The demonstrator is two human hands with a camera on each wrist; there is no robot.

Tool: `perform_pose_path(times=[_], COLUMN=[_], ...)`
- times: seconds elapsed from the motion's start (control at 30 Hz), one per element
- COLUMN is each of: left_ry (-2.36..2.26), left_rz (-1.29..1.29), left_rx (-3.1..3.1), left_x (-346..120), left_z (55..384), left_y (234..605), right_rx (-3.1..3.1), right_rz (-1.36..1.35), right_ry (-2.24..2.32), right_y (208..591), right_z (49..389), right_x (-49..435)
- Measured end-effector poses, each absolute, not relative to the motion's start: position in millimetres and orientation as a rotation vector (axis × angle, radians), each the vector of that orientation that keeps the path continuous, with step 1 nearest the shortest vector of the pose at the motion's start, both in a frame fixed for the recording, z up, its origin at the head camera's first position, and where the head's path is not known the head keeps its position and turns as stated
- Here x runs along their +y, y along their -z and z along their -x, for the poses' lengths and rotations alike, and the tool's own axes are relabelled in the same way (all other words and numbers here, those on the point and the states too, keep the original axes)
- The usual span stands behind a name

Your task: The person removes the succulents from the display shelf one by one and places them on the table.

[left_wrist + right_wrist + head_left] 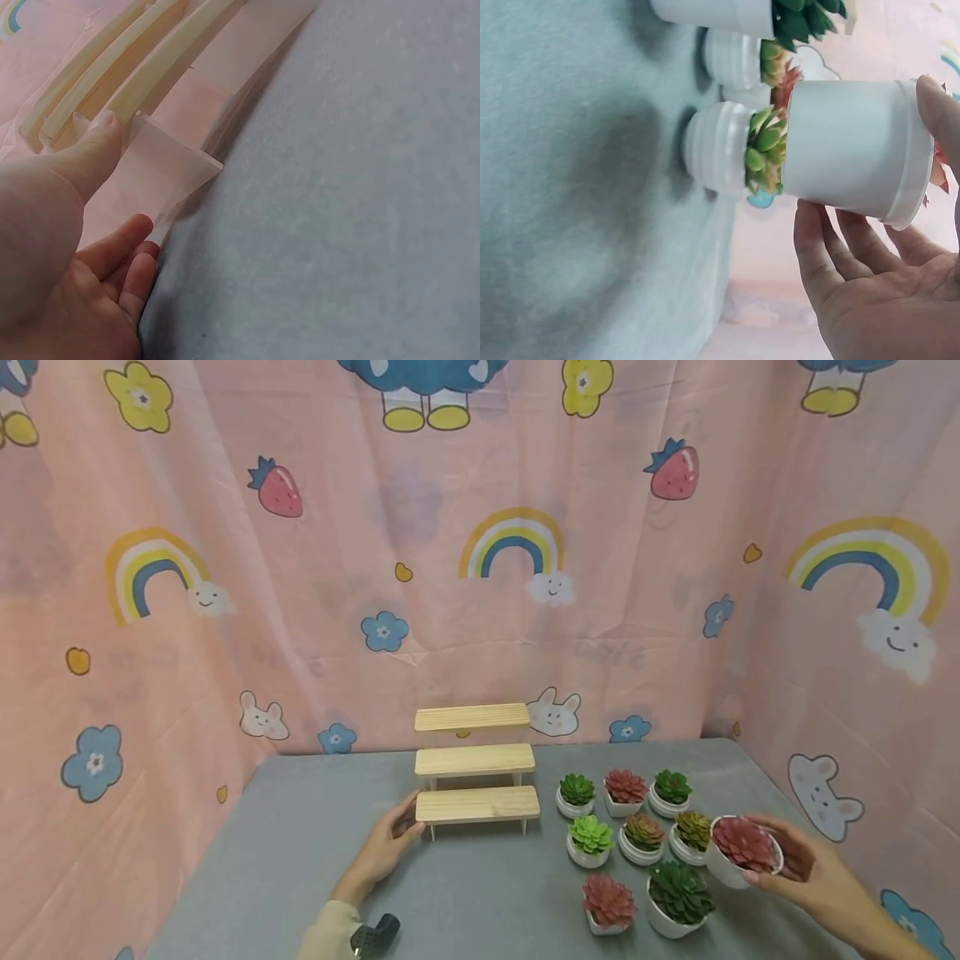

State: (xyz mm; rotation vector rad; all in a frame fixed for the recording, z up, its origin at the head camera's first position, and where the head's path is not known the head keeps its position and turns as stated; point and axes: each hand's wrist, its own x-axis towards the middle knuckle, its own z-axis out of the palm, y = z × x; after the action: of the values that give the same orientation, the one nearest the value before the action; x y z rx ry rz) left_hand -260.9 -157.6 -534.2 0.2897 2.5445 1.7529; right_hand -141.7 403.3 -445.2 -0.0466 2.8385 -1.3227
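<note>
My right hand [806, 868] holds a potted succulent [744, 847] with dark red leaves in a white pot, thumb on one side and fingers on the other. In the right wrist view, the smooth white pot [851, 146] is raised above the tabletop; its leaves are mostly hidden. My left hand [384, 843] is at the left end of a three-step wooden display stand [477, 806]. In the left wrist view, the thumb touches the end of a wooden step [161, 67], near a clear side panel [165, 161]; the other fingers are loosely bent.
Several potted succulents stand right of the display stand, among them a bright green one [591, 837], a red one [608, 902] and a large dark green one [679, 897]. A grey tabletop [315, 810] lies beneath. A patterned pink curtain [337, 568] hangs behind and alongside.
</note>
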Motion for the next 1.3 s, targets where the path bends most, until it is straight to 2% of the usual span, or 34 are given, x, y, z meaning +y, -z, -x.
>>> perform_pose_path(times=[0.67,1.3], left_ry=[-1.753,-1.747], left_rz=[-0.298,-0.317], left_rx=[2.546,2.556], left_x=[-157.5,-159.2], left_z=[261.4,262.3], left_y=[535.2,537.2], right_rx=[2.678,2.544], right_rz=[-0.007,-0.010], right_ry=[1.357,1.345], right_y=[487.8,503.1], right_z=[134.5,140.5], right_x=[425.9,436.1])
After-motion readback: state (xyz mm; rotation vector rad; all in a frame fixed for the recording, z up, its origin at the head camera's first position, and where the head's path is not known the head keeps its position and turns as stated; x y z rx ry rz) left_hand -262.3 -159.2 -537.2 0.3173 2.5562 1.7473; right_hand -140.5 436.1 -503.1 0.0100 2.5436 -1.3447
